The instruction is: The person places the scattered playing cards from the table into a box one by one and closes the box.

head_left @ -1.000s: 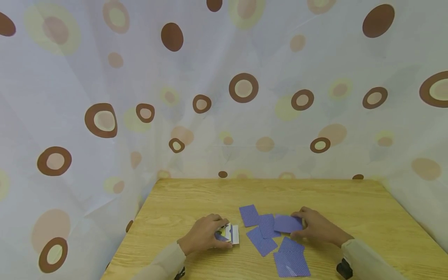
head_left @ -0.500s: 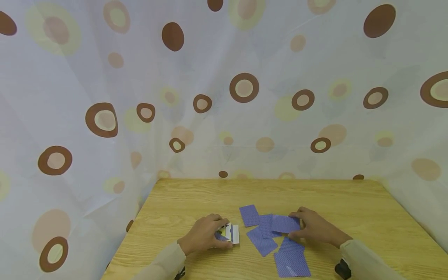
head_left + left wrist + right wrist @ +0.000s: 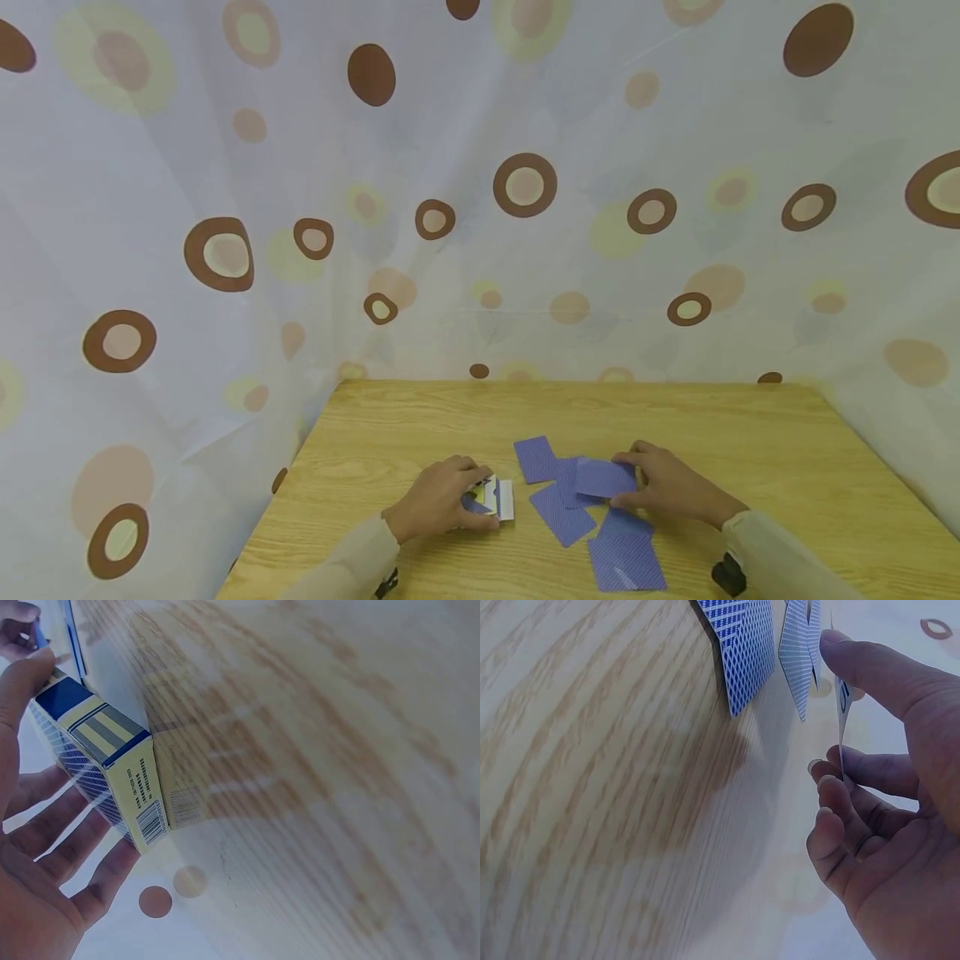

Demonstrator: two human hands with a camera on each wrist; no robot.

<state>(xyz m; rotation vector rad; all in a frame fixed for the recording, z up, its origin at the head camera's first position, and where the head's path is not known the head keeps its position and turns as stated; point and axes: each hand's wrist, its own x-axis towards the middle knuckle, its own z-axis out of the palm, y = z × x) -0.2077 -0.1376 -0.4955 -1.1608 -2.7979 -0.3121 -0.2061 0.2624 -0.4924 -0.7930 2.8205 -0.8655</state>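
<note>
My left hand (image 3: 440, 498) grips a card box (image 3: 101, 754) of cream and blue, which lies on the table with its white flap (image 3: 507, 500) open toward the cards. In the left wrist view the thumb is on one narrow side and the fingers are beneath the other. My right hand (image 3: 671, 485) pinches a blue-backed playing card (image 3: 603, 477) by its right end, thumb on the near edge and fingers on the far one. That card is raised over other cards; the right wrist view catches it edge-on (image 3: 844, 712).
Several blue-backed cards lie face down between the hands: one at the back (image 3: 535, 459), one nearer the box (image 3: 561, 515), and an overlapping pair in front (image 3: 626, 562). The wooden table (image 3: 420, 417) meets a dotted curtain (image 3: 450, 267) at its back and sides.
My right hand has slid slightly left with the pinched card, which now covers more of the card beneath it. My left hand and the box have stayed in place.
</note>
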